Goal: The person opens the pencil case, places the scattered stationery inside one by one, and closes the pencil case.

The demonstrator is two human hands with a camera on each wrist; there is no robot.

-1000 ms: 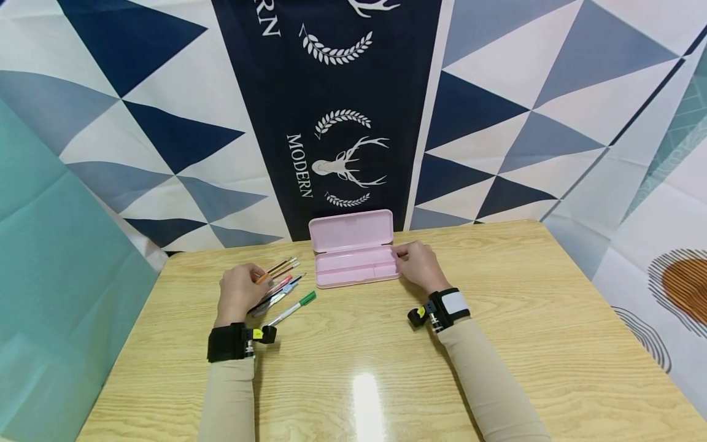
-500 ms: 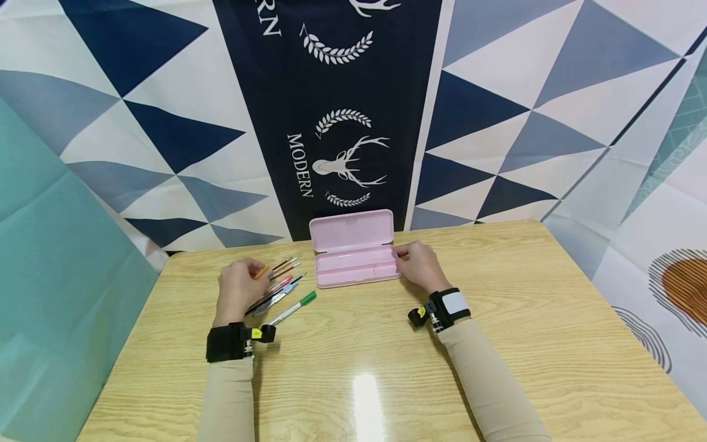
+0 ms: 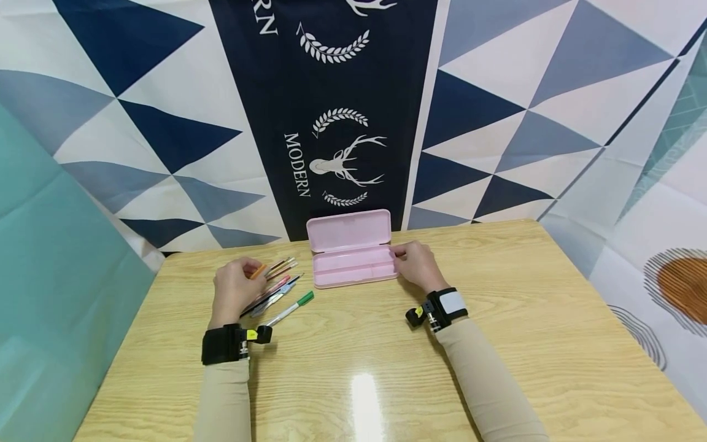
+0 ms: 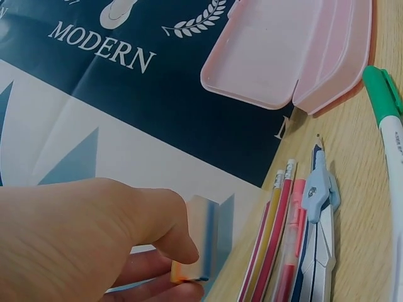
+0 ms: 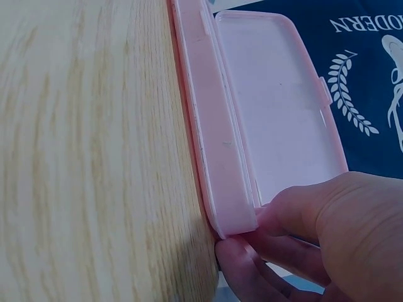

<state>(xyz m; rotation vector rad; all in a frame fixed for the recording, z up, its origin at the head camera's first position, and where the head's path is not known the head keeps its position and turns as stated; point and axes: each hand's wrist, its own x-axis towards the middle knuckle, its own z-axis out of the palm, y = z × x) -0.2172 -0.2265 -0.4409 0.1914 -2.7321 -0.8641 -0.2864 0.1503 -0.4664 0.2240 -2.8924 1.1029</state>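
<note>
My left hand (image 3: 232,288) pinches an eraser (image 4: 203,229) between thumb and fingers, just left of a bunch of stationery. The eraser looks pale with a blue edge and some orange. Beside it lie several pencils (image 4: 272,233), a pink pen (image 4: 293,239) and a light-blue and silver compass (image 4: 320,214). A white marker with a green cap (image 3: 293,307) lies apart, to their right. The pink pencil case (image 3: 353,276) stands with its lid up and no items visible inside. My right hand (image 3: 418,267) grips the right end of its base, thumb on the rim (image 5: 261,214).
The case's raised lid (image 3: 349,230) leans near the patterned cloth (image 3: 342,92) behind the table. The wooden table (image 3: 331,368) has its back edge just behind the case and stationery. A teal sheet (image 3: 55,294) hangs at the left.
My left hand has drawn the eraser slightly back and to the left, off the pencils. The right hand keeps its hold on the case. The head view has shifted a little.
</note>
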